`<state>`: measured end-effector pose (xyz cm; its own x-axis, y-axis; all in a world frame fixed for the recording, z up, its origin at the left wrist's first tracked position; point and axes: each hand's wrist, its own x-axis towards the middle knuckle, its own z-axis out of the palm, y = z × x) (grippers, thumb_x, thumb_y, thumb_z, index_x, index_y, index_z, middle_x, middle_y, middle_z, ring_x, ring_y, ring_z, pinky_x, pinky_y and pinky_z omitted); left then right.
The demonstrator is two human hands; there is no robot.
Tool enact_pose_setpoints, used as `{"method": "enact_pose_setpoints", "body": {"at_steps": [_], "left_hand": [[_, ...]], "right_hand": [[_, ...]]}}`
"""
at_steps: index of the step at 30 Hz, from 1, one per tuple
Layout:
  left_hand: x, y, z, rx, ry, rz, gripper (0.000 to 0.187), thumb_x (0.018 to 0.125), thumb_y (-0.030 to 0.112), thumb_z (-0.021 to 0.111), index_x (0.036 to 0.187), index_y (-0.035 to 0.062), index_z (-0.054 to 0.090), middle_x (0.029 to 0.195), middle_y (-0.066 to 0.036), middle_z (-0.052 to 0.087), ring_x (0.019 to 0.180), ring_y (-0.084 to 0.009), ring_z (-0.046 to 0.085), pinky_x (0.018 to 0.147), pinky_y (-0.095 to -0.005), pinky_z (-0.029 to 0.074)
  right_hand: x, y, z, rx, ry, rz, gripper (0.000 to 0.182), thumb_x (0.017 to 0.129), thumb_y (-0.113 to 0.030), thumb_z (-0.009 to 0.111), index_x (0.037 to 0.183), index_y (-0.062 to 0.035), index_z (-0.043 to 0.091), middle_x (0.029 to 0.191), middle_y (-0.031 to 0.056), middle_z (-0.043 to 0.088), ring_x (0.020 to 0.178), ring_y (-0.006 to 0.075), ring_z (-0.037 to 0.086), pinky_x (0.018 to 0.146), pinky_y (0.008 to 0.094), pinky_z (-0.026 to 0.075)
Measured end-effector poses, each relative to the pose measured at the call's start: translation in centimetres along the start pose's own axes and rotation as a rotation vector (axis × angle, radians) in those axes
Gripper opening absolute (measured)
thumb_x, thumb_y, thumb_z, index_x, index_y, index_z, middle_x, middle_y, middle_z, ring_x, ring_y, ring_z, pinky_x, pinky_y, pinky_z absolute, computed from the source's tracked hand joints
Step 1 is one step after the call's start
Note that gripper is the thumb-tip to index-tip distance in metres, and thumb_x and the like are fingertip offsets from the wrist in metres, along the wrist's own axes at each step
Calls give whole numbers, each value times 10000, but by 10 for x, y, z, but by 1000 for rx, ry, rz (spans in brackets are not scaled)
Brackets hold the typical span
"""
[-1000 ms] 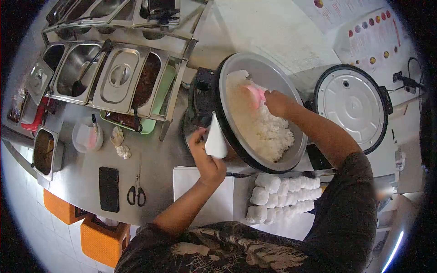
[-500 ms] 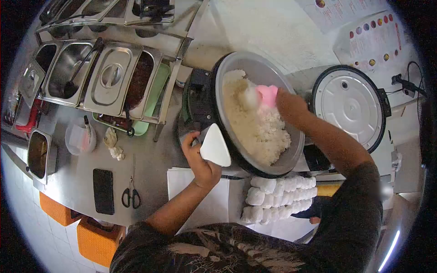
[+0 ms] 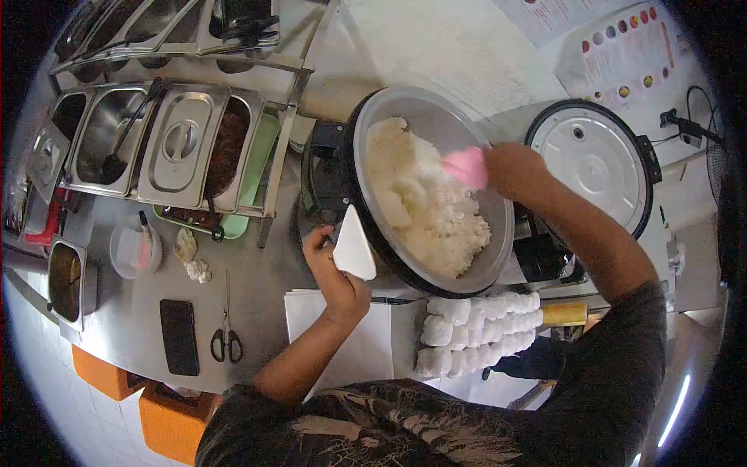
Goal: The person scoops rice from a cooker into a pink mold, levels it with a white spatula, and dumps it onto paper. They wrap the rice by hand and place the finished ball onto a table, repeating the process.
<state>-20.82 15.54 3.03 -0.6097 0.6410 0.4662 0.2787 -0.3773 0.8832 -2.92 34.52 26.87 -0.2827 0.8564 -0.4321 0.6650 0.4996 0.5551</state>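
Note:
In the head view, my right hand (image 3: 513,173) is closed around a pink rice scoop (image 3: 466,166), its far end blurred against the white rice (image 3: 454,233). That rice lies heaped in the grey inner pot of a large rice cooker (image 3: 500,247), with a hollow dug on its left side. My left hand (image 3: 336,279) grips a white triangular plastic piece (image 3: 354,247) with rounded corners, just outside the cooker's left rim. Its fingers curl behind the piece and are partly hidden.
Right of the cooker rests its round lid (image 3: 599,175). Several white wrapped bundles (image 3: 471,335) lie in rows in front. White sheets (image 3: 366,342), scissors (image 3: 226,342) and a black phone (image 3: 180,337) lie on the steel counter. Metal food pans (image 3: 184,144) stand at the left.
The pink scoop has shifted slightly, and a hollow now shows in the rice where its end was. The white piece has turned, showing a narrower face. The whole view has shifted a little.

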Motion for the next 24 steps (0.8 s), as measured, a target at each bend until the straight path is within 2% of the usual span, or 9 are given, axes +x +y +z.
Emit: {"method": "enact_pose_setpoints", "body": {"at_steps": [2,3,5,8,9,15,18,21,24], "left_hand": [[-2,-1,2,-24,29,7,289,820,-39,574,1103,-27,524,1263,-221,431,1202,-359,437,1049,-462,323],[2,4,-1,62,2,26,282,825,-25,598,1094,-20,515,1274,-228,421,1201,-358,440,1042,-468,334],[-7,-1,7,0,38,-31,280,835,0,619,1094,-19,514,1265,-223,424,1201,-360,442,1045,-476,333],[-5,7,7,22,58,-26,277,854,54,644,1086,-22,514,1222,-216,451,1203,-369,440,1048,-492,326],[-3,10,5,52,56,-12,279,861,75,651,1082,-24,514,1202,-214,464,1204,-373,439,1048,-498,323],[-6,1,2,64,-4,26,222,888,88,596,1067,-19,519,1067,-208,502,1219,-396,413,1060,-506,291],[-2,8,-7,119,-80,40,193,916,37,543,1079,-45,482,1242,-320,455,1203,-452,453,1032,-526,353],[-5,5,-9,100,-107,0,225,902,48,563,1095,-37,487,1285,-319,427,1238,-453,437,1057,-527,337],[-2,10,-14,-33,-98,-81,287,876,89,629,1106,-18,495,1332,-317,398,1293,-456,402,1081,-526,317]], "right_hand": [[-2,33,36,-3,-113,-61,215,878,-185,606,835,-3,713,856,223,717,831,399,716,736,503,565],[-9,29,38,-5,-147,-157,237,881,-204,600,846,2,711,854,229,714,823,390,718,732,496,565],[-27,20,39,-7,-211,-343,281,889,-242,589,867,13,706,851,240,709,805,373,722,726,483,565],[-53,-9,20,248,-451,-51,256,914,-167,538,904,36,694,871,273,694,866,426,694,765,500,538],[-55,-16,20,257,-367,-159,317,951,-218,522,898,52,681,774,254,680,740,377,700,686,479,542],[-61,-42,-6,564,-665,89,380,989,-301,537,897,44,667,657,190,622,569,236,636,542,414,516],[-44,-24,17,982,-563,151,331,982,-276,555,954,33,670,694,179,638,578,257,643,543,411,519],[-13,-11,1,569,-201,46,278,961,-219,557,1087,15,638,758,180,664,648,289,682,575,421,547],[-10,9,1,-102,268,23,308,934,-175,547,1180,8,575,867,223,692,783,350,716,652,457,572]]}}
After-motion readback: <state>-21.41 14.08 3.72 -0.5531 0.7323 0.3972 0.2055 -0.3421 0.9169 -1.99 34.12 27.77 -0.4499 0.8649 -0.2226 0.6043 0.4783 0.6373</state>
